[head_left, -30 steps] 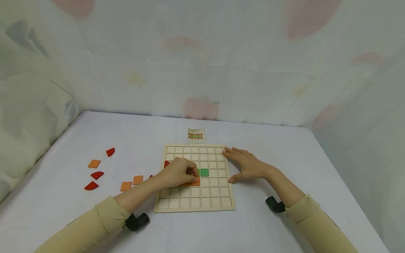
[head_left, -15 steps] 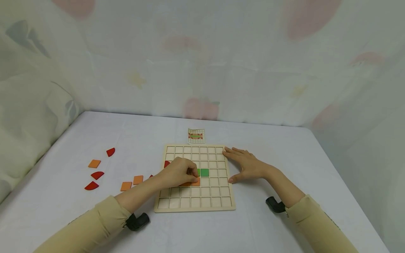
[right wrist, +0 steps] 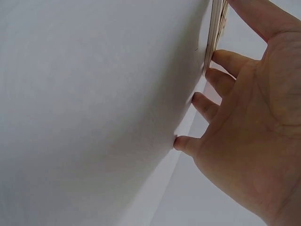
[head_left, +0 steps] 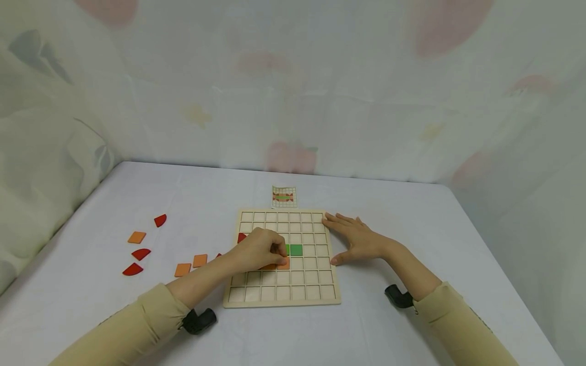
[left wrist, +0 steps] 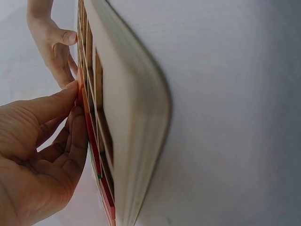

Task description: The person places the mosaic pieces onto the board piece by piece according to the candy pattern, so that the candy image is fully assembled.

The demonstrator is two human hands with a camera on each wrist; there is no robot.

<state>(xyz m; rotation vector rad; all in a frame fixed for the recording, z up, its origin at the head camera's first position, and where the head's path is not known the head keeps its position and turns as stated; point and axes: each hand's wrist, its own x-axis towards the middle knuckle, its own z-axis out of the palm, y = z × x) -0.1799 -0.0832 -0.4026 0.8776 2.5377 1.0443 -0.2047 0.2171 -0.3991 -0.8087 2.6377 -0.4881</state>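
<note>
A wooden grid board (head_left: 282, 304) lies flat on the table. Over its middle, my left hand (head_left: 257, 250) has thumb and fingers pinched at an orange square (head_left: 285, 264) lying in a cell beside another orange one. Green squares (head_left: 296, 249) fill the row behind, partly hidden by that hand. A red piece (head_left: 241, 237) shows at the board's left side. In the left wrist view, the thumb and fingertips of the left hand (left wrist: 44, 150) meet low at the board's surface. My right hand (head_left: 361, 240) is spread with fingertips and thumb against the board's right edge, also seen in the right wrist view (right wrist: 256, 103).
Behind the board lies a small pattern card (head_left: 284, 197). To the left are loose orange squares (head_left: 137, 237) and several red quarter-shaped pieces (head_left: 133, 269). Another red piece is partly hidden by the left forearm. Curtains with printed fruit stand behind and beside the table.
</note>
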